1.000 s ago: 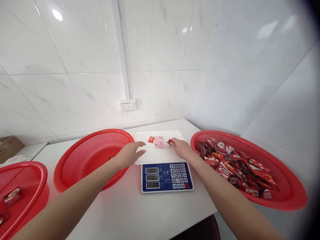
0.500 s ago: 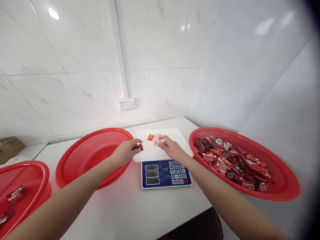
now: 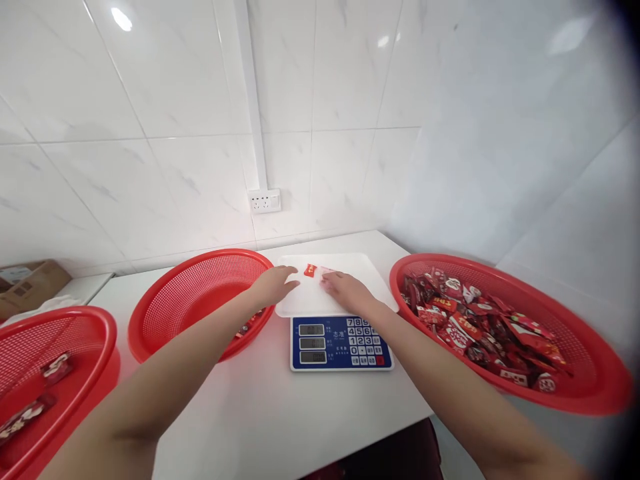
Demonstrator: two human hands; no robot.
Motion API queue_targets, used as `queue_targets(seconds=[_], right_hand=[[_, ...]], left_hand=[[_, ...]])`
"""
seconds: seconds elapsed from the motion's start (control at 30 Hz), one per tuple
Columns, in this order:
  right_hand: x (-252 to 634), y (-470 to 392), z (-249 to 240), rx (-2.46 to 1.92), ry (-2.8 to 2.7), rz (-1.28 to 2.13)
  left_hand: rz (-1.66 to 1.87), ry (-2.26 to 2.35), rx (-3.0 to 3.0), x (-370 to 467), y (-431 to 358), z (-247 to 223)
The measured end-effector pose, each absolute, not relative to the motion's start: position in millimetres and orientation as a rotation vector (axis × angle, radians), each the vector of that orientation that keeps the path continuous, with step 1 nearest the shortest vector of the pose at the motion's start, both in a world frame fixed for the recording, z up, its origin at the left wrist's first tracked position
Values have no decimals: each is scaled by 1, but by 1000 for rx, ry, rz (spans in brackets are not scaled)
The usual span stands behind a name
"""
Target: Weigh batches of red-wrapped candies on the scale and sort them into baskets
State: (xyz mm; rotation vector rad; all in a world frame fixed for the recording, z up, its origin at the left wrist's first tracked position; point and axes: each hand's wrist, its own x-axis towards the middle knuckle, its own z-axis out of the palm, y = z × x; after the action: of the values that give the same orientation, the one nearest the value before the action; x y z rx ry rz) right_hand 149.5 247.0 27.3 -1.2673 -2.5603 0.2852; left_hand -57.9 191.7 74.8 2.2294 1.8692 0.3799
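A white tray (image 3: pixel 350 267) tops the blue-fronted digital scale (image 3: pixel 320 361). On the tray lies a small red packet (image 3: pixel 310 270). My left hand (image 3: pixel 273 285) hovers at the tray's left edge, thumb and fingers apart, holding nothing. My right hand (image 3: pixel 347 291) is over the middle of the tray, its fingertips closed on a pale pink packet (image 3: pixel 327 271) that they partly cover. Behind my left forearm, a few small red packets (image 3: pixel 246 328) lie in the middle red basket (image 3: pixel 165 293).
At the right, a red basket (image 3: pixel 607 373) holds a heap of red wrapped snacks (image 3: pixel 465 327). Another red basket (image 3: pixel 107 340) with a few dark red packets (image 3: pixel 56 367) stands at the near left. A cardboard box (image 3: pixel 40 287) sits behind it. A socket (image 3: pixel 265 201) is on the tiled wall.
My left hand has let go of the dark red packet it held, and its fingers have spread. Small packets now show in the middle basket. The view has shifted slightly left.
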Motion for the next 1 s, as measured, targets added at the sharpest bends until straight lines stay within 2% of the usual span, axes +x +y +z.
queue_targets(seconds=[0.27, 0.43, 0.6, 0.7, 0.9, 1.0], right_hand=[[176, 218, 43, -1388, -2497, 279], [185, 216, 48, -1405, -2236, 489], [167, 221, 49, -1175, -1667, 1224], [139, 217, 54, -1025, -1490, 1525], [70, 198, 62, -802, -1516, 1794], [58, 190, 60, -800, -1719, 1683]], left_hand=[[284, 1813, 2326, -13, 251, 50], [230, 1860, 2309, -15, 258, 51], [321, 1959, 2223, -53, 222, 80], [390, 2056, 2143, -90, 184, 98], [352, 2202, 1936, -146, 122, 94], [299, 2193, 1889, -153, 101, 84]])
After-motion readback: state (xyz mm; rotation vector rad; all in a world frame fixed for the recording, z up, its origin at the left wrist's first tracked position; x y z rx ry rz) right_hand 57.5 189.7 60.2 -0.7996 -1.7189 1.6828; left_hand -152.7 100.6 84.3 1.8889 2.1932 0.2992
